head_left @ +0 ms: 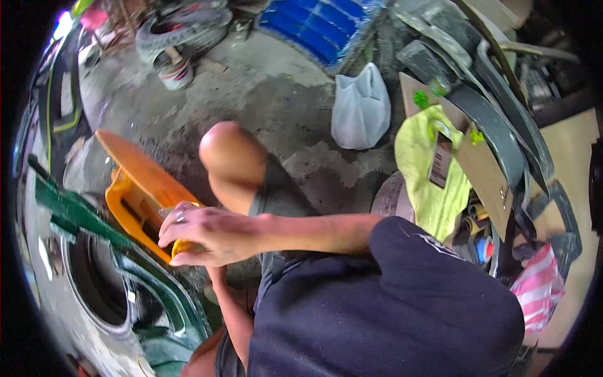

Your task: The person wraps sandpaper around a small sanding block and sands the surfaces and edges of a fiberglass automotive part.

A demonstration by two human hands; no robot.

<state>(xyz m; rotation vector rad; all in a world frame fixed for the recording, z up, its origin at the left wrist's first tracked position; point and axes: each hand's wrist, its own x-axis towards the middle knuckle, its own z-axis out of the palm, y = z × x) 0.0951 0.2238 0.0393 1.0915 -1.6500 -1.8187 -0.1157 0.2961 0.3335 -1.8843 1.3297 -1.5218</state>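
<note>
The fingers of the right hand (210, 235) curl, thumb opposed, about a yellow piece (183, 247); whether it belongs to the orange panel (147, 179) I cannot tell. The left hand (217, 274) is mostly hidden beneath, its grip unseen. The panel tilts near the left edge of the floor (282, 107), beside a green part (69, 202). Beyond the knee (227, 147), a white bag (360, 110) sits on the floor. Farther right, a yellow cloth (419, 160) bearing a phone (441, 160) covers a board's (487, 176) left edge. A tyre (151, 43) and bucket (176, 76) stand toward the floor's far left corner.
</note>
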